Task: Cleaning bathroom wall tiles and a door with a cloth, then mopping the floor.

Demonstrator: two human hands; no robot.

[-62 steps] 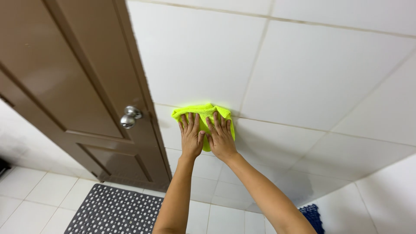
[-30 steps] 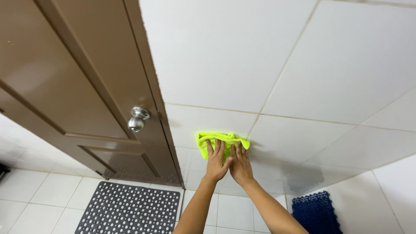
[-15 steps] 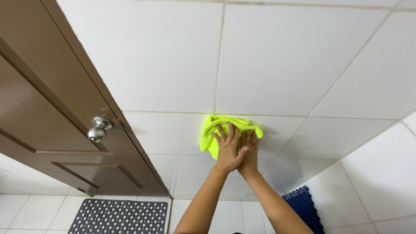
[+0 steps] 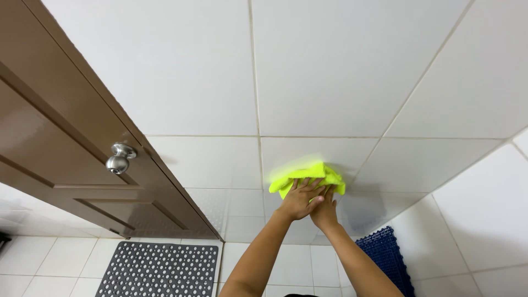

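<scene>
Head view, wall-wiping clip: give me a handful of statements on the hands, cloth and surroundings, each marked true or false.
1. Both hands press a bright yellow-green cloth flat against the white tiled wall. True.
2. The left hand lies partly over the right hand. True.
3. The brown door has a long lever handle. False: it has a round silver knob.
4. The grey perforated mat lies on the floor below the door. True.
5. The blue mat hangs on the door. False: it lies at floor level near the corner, to the right of the arms.
6. The cloth touches the door frame. False: it sits well apart from it, on the tiles.
</scene>
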